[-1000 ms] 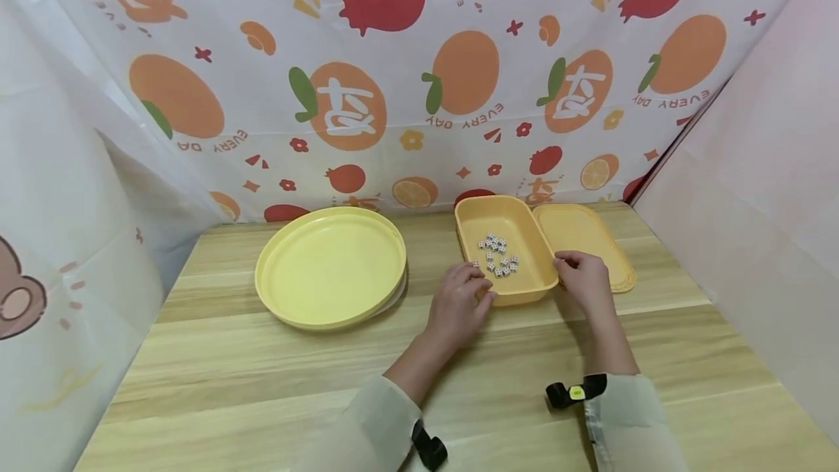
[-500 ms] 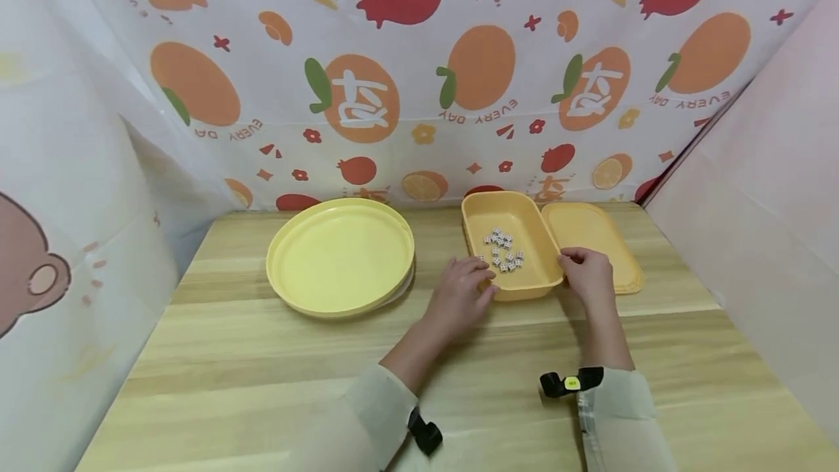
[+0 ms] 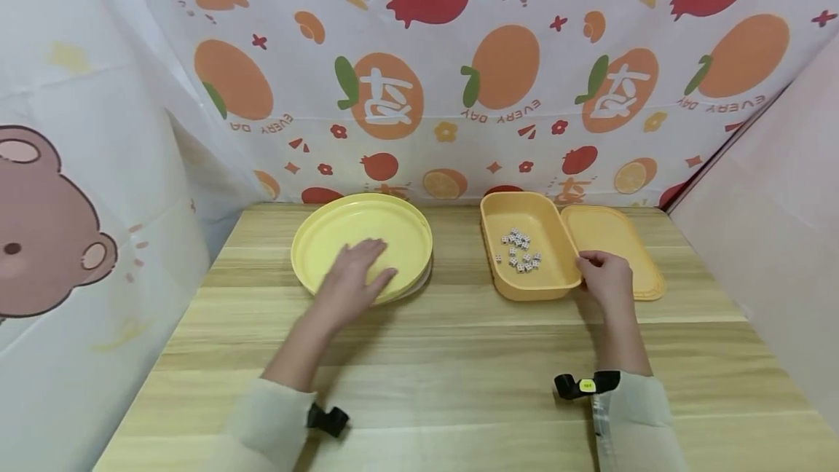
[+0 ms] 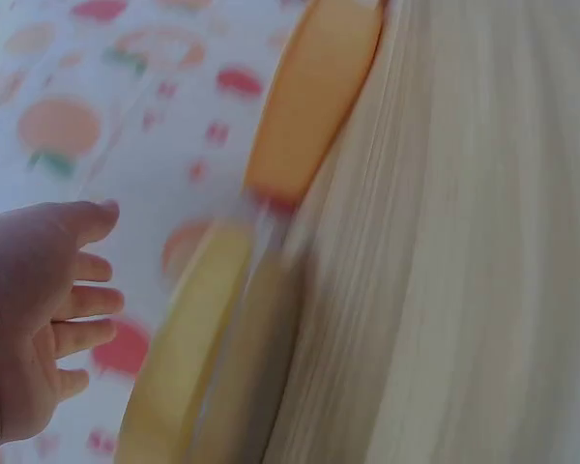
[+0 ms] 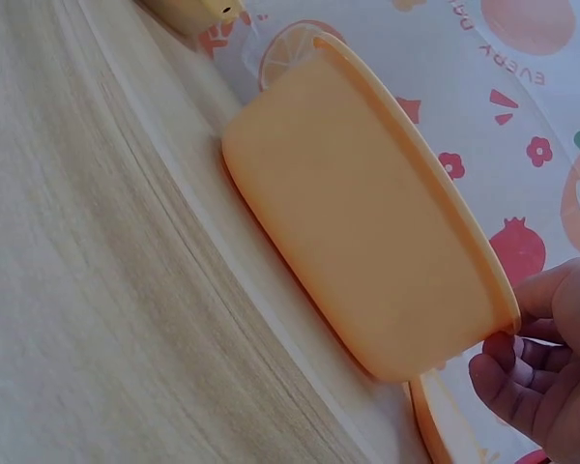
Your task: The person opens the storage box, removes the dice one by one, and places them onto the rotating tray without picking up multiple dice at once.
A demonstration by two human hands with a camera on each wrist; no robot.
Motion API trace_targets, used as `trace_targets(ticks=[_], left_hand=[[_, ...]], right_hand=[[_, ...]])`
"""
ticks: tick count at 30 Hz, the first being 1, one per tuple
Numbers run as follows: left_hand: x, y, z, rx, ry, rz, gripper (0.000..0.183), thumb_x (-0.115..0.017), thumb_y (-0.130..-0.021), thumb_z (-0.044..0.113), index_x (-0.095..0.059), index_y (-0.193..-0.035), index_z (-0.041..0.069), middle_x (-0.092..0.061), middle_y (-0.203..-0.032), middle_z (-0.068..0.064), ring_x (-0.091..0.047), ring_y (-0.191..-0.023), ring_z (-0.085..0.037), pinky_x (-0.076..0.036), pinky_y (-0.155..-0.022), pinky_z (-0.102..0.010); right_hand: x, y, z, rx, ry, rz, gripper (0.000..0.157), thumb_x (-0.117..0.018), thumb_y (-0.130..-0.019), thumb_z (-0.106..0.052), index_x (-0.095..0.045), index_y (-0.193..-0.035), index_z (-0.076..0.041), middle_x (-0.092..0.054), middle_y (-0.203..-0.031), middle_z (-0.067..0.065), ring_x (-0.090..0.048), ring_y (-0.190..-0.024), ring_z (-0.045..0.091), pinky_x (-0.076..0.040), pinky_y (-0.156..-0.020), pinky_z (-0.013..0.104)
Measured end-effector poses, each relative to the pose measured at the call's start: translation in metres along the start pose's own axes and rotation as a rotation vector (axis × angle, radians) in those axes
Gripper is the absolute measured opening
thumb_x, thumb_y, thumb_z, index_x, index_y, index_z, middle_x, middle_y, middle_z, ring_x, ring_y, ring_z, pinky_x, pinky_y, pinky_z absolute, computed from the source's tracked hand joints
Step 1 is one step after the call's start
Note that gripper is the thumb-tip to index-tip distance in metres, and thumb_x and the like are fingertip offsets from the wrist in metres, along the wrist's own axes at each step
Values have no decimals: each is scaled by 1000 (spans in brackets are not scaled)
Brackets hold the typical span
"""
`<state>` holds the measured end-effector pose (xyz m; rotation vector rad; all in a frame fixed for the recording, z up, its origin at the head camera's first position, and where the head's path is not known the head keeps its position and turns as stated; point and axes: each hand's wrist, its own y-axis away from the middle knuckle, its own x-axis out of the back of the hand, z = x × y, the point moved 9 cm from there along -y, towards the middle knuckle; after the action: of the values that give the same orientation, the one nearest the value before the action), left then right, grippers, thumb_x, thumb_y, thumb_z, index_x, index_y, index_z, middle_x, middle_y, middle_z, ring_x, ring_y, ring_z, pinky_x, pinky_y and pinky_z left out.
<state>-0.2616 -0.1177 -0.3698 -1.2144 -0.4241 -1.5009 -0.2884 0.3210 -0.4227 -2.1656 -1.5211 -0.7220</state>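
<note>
The orange box (image 3: 537,293) stands at the back edge of the table (image 3: 459,384), toward the right corner, with loose dice (image 3: 521,242) inside. The right hand (image 3: 607,279) pinches its near right rim corner, probably to steady it. The left hand (image 3: 349,284), fingers extended, hovers over the round tray (image 3: 400,239). The lid (image 3: 606,235) lies beside the box, presumably set aside for access.

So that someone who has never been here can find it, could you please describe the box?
On the table, right of the round yellow tray, stands the orange box, the right hand at its near right corner. Unlike the tray and the flat lid beside it, it is deep and holds small white dice.
</note>
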Motion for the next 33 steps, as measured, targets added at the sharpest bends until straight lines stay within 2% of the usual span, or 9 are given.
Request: trace_targets(ticks=[3, 5, 8, 10, 13, 15, 19, 25, 33], left_hand=[[18, 19, -36, 52, -49, -55, 62, -61, -97, 41, -50, -142, 1, -48, -148, -18, -37, -142, -36, -24, -120, -59], [27, 30, -54, 73, -75, -86, 64, -61, -97, 41, -48, -143, 0, -46, -149, -20, -34, -143, -38, -25, -119, -59], [34, 43, -74, 106, -95, -140, 64, -59, -98, 42, -48, -143, -2, -43, -151, -21, -32, -144, -40, -28, -118, -60], [32, 49, -82, 119, -88, -190, 61, -54, -101, 41, -47, -143, -3, -41, -153, -21, -29, -145, -41, -26, -118, -60], [22, 53, -85, 108, -96, -272, 57, -45, -105, 37, -47, -142, -6, -37, -154, -22, -24, -147, -42, -22, -119, -61], [16, 54, -85, 93, -111, -296, 52, -44, -105, 32, -49, -140, -7, -37, -154, -23, -23, -147, -42, -18, -121, -60], [13, 54, -82, 54, -153, -278, 46, -46, -104, 26, -54, -135, -8, -41, -151, -24, -25, -146, -42, -17, -122, -58], [9, 52, -79, 20, -147, -268, 49, -44, -105, 26, -47, -141, -9, -35, -155, -23, -20, -149, -41, -18, -122, -57], [2, 53, -78, 26, -116, -280, 50, -42, -106, 27, -44, -144, -7, -34, -157, -20, -20, -149, -38, -15, -123, -55]], right_hand=[[1, 1, -1, 4, 12, 3, 34, -60, -96, -22, -69, -119, 2, -68, -109, 22, -58, -63, 0, -54, -55, 16], [1, 1, -2, 4, 8, 3, 34, -60, -96, -22, -69, -118, 2, -68, -108, 22, -58, -62, 1, -54, -55, 16], [1, 1, -1, -6, -4, 11, 33, -61, -96, -22, -70, -117, 2, -69, -105, 20, -58, -60, 1, -55, -54, 17], [1, 1, -1, -13, -16, 15, 33, -61, -95, -22, -70, -117, 2, -69, -104, 19, -59, -59, 1, -55, -53, 18], [1, 1, 1, -22, -37, 14, 33, -61, -95, -21, -69, -117, 2, -68, -105, 20, -59, -58, 1, -57, -53, 19], [0, 2, 1, -16, -37, 4, 34, -60, -96, -21, -68, -118, 3, -68, -105, 21, -59, -58, 0, -57, -54, 19], [-1, 3, 0, -11, -49, -5, 35, -59, -96, -21, -67, -120, 4, -68, -106, 22, -60, -58, -1, -58, -55, 19], [-2, 3, 0, -23, -62, -13, 35, -59, -97, -21, -67, -121, 4, -67, -107, 22, -60, -59, -1, -58, -55, 19], [-1, 4, -2, -19, -54, -14, 36, -59, -97, -21, -67, -121, 4, -68, -105, 22, -60, -59, 0, -57, -54, 18]])
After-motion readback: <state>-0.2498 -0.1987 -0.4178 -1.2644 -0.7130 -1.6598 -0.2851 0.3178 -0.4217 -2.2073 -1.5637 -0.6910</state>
